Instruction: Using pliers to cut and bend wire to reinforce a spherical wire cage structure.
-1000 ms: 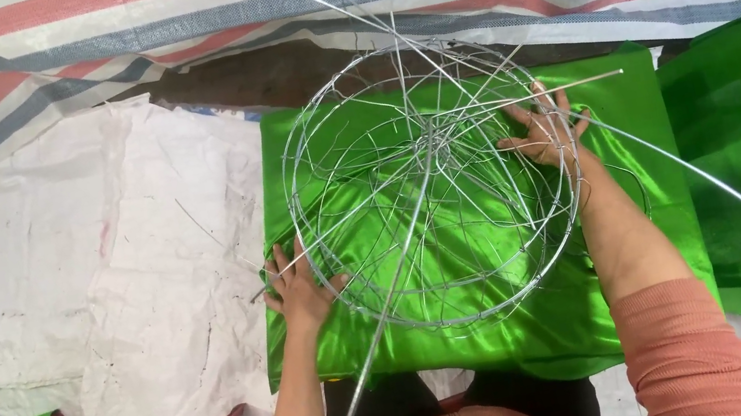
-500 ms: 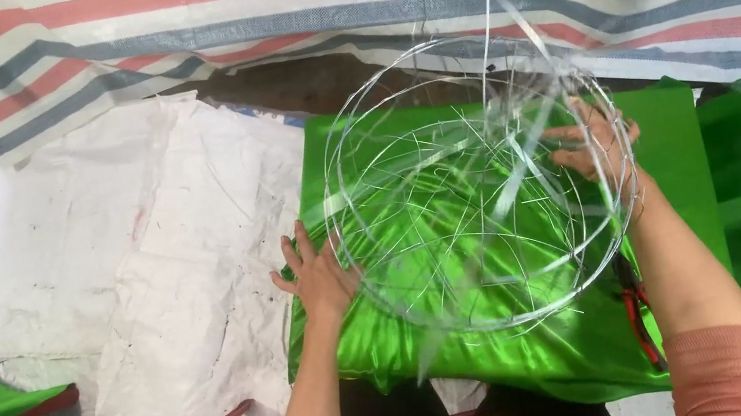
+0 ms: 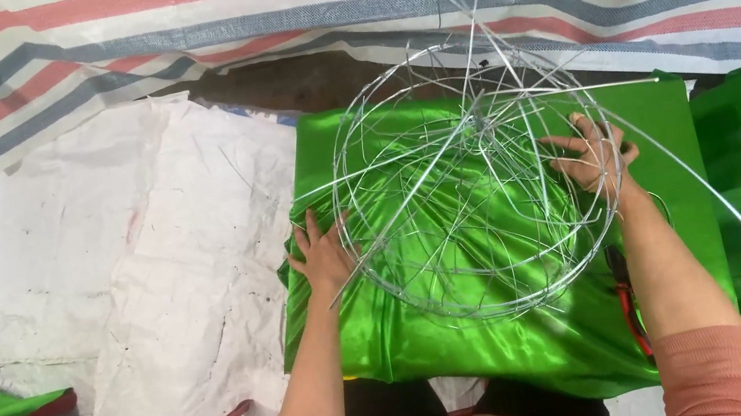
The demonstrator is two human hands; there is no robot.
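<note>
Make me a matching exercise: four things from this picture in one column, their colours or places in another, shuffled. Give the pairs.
Things:
1. wire frame
2. satin cloth
3. striped tarp
4. woven sheet

Descriptions:
A. white, to the left on the ground
B. shiny green, under the frame
C. silver, between left hand and right hand
D. red, blue and white, along the top

Pairs: 1-C, 2-B, 3-D, 4-A
</note>
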